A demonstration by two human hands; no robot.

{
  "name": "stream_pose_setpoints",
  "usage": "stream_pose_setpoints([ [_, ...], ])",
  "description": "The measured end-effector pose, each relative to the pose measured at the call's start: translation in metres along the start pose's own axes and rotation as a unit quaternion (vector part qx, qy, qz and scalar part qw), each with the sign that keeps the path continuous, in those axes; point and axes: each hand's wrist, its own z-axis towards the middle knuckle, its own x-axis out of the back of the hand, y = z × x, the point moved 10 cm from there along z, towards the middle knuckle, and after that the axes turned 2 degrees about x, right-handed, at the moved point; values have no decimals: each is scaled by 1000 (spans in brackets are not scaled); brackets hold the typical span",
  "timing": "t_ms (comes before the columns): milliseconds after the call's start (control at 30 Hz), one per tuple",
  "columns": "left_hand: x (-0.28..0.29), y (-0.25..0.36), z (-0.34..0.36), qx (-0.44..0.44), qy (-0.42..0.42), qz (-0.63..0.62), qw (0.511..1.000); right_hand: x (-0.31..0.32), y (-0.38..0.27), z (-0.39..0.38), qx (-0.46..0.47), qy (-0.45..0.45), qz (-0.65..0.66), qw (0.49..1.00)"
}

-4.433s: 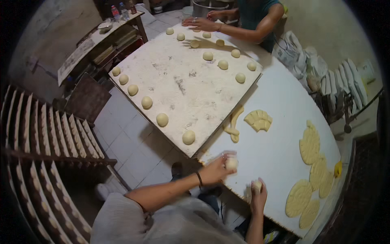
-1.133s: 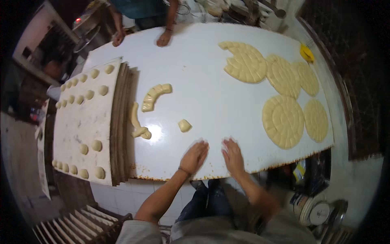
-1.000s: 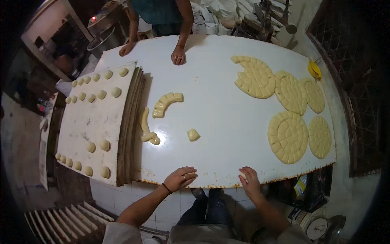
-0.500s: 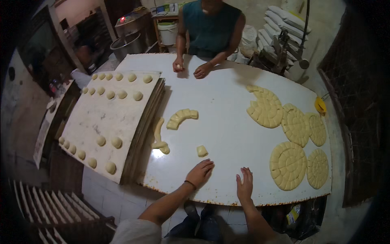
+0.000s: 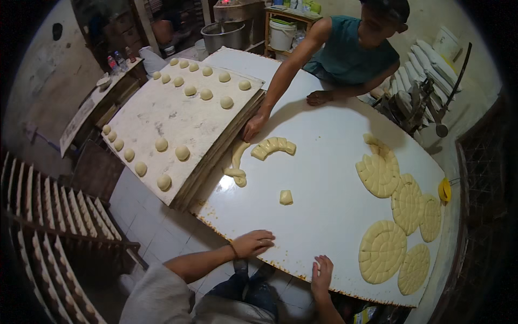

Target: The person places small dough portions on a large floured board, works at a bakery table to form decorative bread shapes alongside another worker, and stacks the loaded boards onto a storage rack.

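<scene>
Rolling off the flat, flour-dusted board (image 5: 183, 124): judged the main risk; round, cream-coloured dough balls (image 5: 182, 153) sit near its edges at 10 o'clock, so a knock to the stack beneath could send one over.
Thin, pale yellow dough rope (image 5: 237, 156): just below 12 o'clock, at the fingers of the co-worker's hand (image 5: 252, 129); contact hard to confirm. A tug might stretch or tear it.
Flat, round, scored yellow dough discs (image 5: 383, 251): 3 to 4 o'clock, crowded together; a sweeping right arm could drag the nearest.
Small, blocky, yellow dough piece (image 5: 286, 197): 5 o'clock, alone on the smooth white tabletop (image 5: 324, 232), beyond both hands, touched by neither.
Left hand (image 5: 253, 244): 6 o'clock, at the table's near edge, fingers together, slightly bent; cannot tell whether anything lies under the palm.
Right hand (image 5: 322, 272): 5 o'clock, same edge, fingers extended and loosely curved, no dough showing; contact with the tabletop unclear.
</scene>
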Motion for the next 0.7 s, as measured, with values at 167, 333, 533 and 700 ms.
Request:
stream_pose_setpoints([
  [167, 17, -25, 59, 138, 60, 12, 988, 27, -19, 77, 31, 87, -78, 993],
  [333, -20, -8, 12, 83, 45, -5, 995, -6, -1, 10, 29, -58, -19, 998],
  [533, 23, -27, 64, 185, 120, 23, 975, 29, -18, 84, 13, 85, -52, 995],
  [700, 0, -10, 5, 29, 58, -13, 998, 3, 6, 9, 33, -42, -34, 998],
])
